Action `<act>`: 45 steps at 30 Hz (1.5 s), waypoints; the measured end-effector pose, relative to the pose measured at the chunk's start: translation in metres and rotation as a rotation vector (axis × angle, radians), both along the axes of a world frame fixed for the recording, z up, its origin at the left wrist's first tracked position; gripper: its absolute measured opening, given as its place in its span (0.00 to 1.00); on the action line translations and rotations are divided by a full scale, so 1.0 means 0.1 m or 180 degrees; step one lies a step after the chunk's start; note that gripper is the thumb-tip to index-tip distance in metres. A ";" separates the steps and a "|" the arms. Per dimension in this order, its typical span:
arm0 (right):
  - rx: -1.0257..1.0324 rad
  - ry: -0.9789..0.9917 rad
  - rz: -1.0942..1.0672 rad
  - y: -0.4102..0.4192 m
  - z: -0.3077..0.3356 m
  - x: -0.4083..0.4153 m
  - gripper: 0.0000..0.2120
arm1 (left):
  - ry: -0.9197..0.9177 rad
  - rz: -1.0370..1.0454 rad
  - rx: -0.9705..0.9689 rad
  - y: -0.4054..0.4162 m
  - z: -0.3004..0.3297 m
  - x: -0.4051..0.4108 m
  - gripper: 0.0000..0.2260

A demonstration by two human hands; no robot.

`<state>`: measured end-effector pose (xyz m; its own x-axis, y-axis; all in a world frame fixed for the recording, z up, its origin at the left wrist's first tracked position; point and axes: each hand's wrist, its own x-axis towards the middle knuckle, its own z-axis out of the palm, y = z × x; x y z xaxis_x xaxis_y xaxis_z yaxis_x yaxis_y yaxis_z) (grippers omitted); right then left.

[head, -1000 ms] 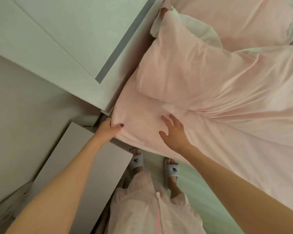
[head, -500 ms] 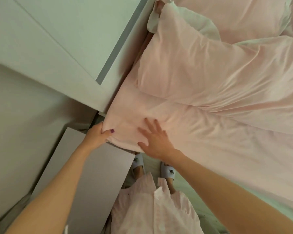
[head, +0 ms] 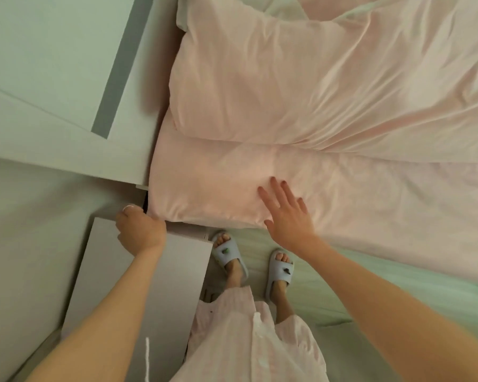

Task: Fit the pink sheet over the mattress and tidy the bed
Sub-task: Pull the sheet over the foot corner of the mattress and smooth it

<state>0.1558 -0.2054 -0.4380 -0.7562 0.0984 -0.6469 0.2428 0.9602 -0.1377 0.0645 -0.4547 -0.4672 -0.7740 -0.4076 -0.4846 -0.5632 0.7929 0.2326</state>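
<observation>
- The pink sheet [head: 232,188] lies stretched over the mattress, its long side edge running from the near-left corner of the bed away toward the lower right of the view.
- The covered corner of the mattress points toward the grey bedside cabinet [head: 138,285], close to the white wall panel [head: 66,64].
- The left hand [head: 140,231] sits at that corner, just below and left of the sheet's rounded tip; its fingers are curled under, knuckles up, but whether they pinch fabric cannot be told, since the fingertips are hidden.
- The right hand [head: 287,216] is spread wide and flat, palm down on the sheet at the bed's side edge, holding nothing; its fingers point up the bed toward the pillow.
- The pillow [head: 260,86], in a pink case, lies on the sheet against the head end, its long axis across the bed.
- A rumpled pink cover [head: 398,92] lies over the pillow's right part.
- Two feet in pale blue slippers [head: 280,268] stand on the floor beside the bed edge.
</observation>
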 end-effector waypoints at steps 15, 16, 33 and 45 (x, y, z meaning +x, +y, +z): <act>0.0096 0.0350 -0.1299 1.14 0.17 0.54 0.22 | -0.0828 -0.4352 -0.0116 1.80 0.32 0.50 0.33; 0.0050 0.0190 -0.1303 1.26 0.16 0.63 0.24 | -0.0963 -0.4320 -0.0191 1.86 0.34 0.54 0.32; 0.0466 0.0471 -0.1753 4.34 0.06 2.51 0.26 | -0.0109 -0.5018 -0.0007 5.13 0.32 1.66 0.24; -0.0441 -0.0439 -0.2410 4.53 -0.12 4.26 0.16 | 0.0589 -0.5857 -0.0496 5.50 0.23 2.82 0.13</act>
<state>0.5818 0.2478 -0.4500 -0.4273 0.4669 -0.7742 0.8486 0.5025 -0.1653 0.3466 0.0950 -0.4446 -0.2708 0.8765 -0.3980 0.9463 0.3183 0.0571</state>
